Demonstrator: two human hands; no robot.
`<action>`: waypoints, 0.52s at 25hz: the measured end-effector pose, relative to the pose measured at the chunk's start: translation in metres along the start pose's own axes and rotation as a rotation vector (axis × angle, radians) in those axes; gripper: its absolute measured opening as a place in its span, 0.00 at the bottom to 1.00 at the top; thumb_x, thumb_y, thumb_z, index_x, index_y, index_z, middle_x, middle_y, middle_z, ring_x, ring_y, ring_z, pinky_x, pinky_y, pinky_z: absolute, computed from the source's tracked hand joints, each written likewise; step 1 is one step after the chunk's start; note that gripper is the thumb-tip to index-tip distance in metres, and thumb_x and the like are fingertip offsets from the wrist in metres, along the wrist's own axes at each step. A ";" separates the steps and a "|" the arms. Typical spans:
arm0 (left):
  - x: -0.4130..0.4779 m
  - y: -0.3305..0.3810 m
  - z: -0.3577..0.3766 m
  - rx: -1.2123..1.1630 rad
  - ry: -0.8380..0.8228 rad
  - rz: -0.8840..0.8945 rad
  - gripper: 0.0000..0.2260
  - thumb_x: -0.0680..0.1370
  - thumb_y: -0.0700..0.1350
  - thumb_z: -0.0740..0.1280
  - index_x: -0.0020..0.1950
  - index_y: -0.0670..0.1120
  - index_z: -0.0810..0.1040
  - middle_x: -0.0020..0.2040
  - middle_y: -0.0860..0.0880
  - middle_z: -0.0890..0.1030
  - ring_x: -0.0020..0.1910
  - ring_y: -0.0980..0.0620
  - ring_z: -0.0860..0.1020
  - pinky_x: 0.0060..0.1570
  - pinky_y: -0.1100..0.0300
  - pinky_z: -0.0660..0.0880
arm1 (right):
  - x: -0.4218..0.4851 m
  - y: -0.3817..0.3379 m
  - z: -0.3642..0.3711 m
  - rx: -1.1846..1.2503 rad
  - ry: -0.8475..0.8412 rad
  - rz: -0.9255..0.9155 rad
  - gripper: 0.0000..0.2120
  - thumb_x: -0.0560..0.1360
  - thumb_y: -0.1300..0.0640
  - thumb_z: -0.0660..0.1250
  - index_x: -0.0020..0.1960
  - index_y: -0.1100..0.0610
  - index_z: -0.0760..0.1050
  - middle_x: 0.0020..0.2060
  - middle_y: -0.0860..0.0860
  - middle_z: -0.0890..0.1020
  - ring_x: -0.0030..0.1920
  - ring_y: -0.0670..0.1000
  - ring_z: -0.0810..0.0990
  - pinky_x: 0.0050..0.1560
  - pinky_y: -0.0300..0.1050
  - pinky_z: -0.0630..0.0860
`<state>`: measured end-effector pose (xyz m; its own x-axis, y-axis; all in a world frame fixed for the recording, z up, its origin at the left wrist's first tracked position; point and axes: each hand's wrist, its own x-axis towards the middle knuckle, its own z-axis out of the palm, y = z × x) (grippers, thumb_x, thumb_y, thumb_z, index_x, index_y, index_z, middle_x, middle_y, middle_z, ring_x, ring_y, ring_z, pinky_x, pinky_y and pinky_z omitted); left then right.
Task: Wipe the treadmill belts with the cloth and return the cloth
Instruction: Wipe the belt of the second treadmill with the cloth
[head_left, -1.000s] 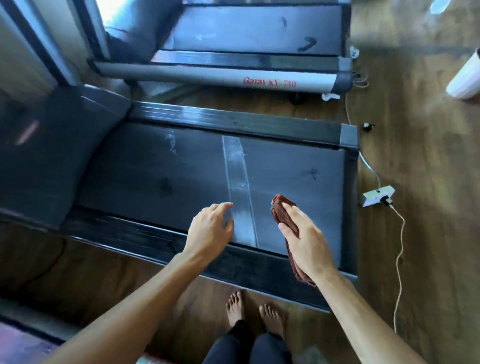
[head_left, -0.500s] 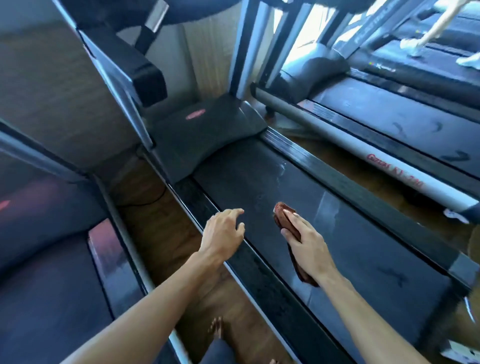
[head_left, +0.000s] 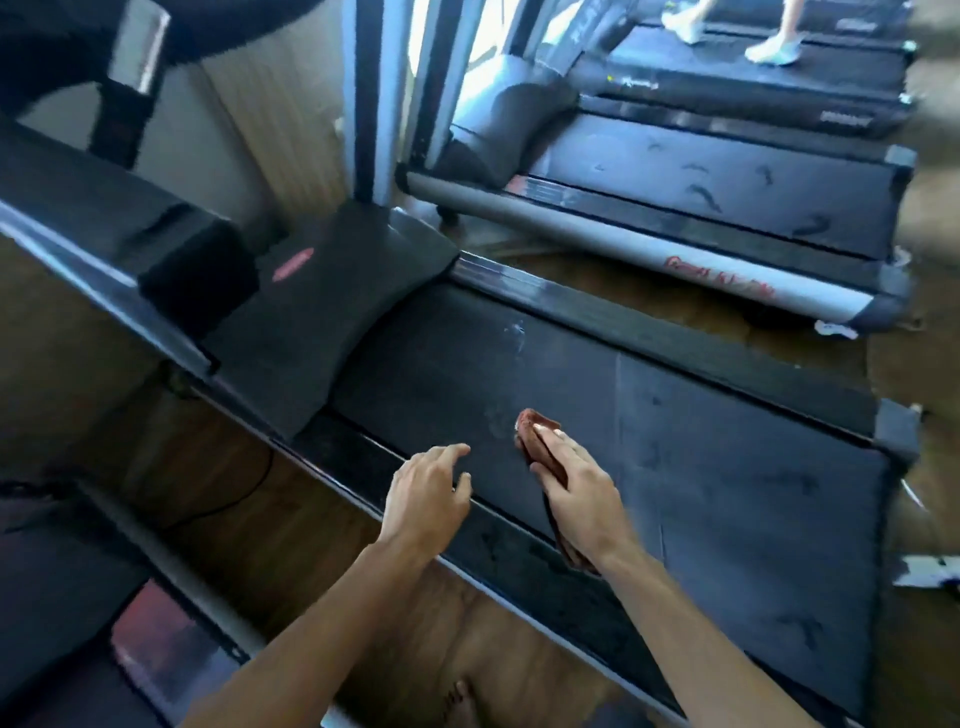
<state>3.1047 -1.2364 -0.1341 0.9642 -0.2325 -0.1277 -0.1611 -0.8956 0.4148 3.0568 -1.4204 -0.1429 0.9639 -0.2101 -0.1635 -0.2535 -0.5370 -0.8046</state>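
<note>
Leaning over the near side rail (head_left: 519, 551) of a dark treadmill, a person brings a reddish-brown cloth (head_left: 534, 428) to the treadmill belt (head_left: 727, 467), close to its near edge and just behind the motor cover (head_left: 332, 312). The right hand (head_left: 576, 488) holds the cloth between nearly straight fingers laid along its top and a thumb set against its side; one end shows beyond the fingertips and the other trails out under the wrist. Whether the cloth is pressed flat against the belt cannot be told. The left hand (head_left: 426, 499) hovers just beside it over the near rail, fingers loosely bent and spread, holding nothing. Pale smudges and dark scuffs mark the belt, and a faint straight line crosses it to the right of the hands. Beyond the far rail, across a strip of wooden floor (head_left: 649, 312), a second treadmill (head_left: 727, 192) with a silver side rail carries dark curved marks on its belt. Farther back, another person's feet (head_left: 769, 49) in light shoes are on a third machine. A black cable (head_left: 249, 488) lies on the floor at the left.
</note>
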 end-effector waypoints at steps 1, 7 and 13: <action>0.023 -0.001 0.016 0.013 -0.034 0.043 0.18 0.78 0.46 0.63 0.68 0.50 0.74 0.65 0.51 0.77 0.64 0.49 0.73 0.65 0.55 0.68 | 0.012 0.014 0.005 0.009 0.056 0.051 0.23 0.79 0.51 0.65 0.72 0.39 0.66 0.73 0.42 0.68 0.72 0.45 0.67 0.69 0.45 0.65; 0.145 -0.012 0.146 0.065 -0.125 0.211 0.18 0.78 0.45 0.64 0.69 0.49 0.74 0.65 0.50 0.77 0.62 0.47 0.75 0.61 0.55 0.69 | 0.092 0.130 0.042 -0.062 0.177 0.224 0.24 0.80 0.49 0.63 0.74 0.38 0.64 0.75 0.42 0.65 0.71 0.52 0.69 0.69 0.48 0.63; 0.265 -0.096 0.313 0.096 -0.120 0.325 0.18 0.78 0.44 0.64 0.68 0.48 0.74 0.64 0.50 0.78 0.60 0.45 0.76 0.59 0.54 0.71 | 0.201 0.275 0.147 -0.090 0.200 0.258 0.24 0.80 0.48 0.62 0.75 0.38 0.62 0.75 0.41 0.63 0.70 0.53 0.68 0.69 0.50 0.64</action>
<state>3.3100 -1.3309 -0.4893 0.8285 -0.5491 -0.1099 -0.4802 -0.7976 0.3649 3.1923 -1.4899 -0.4811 0.8343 -0.5000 -0.2323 -0.5016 -0.5132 -0.6964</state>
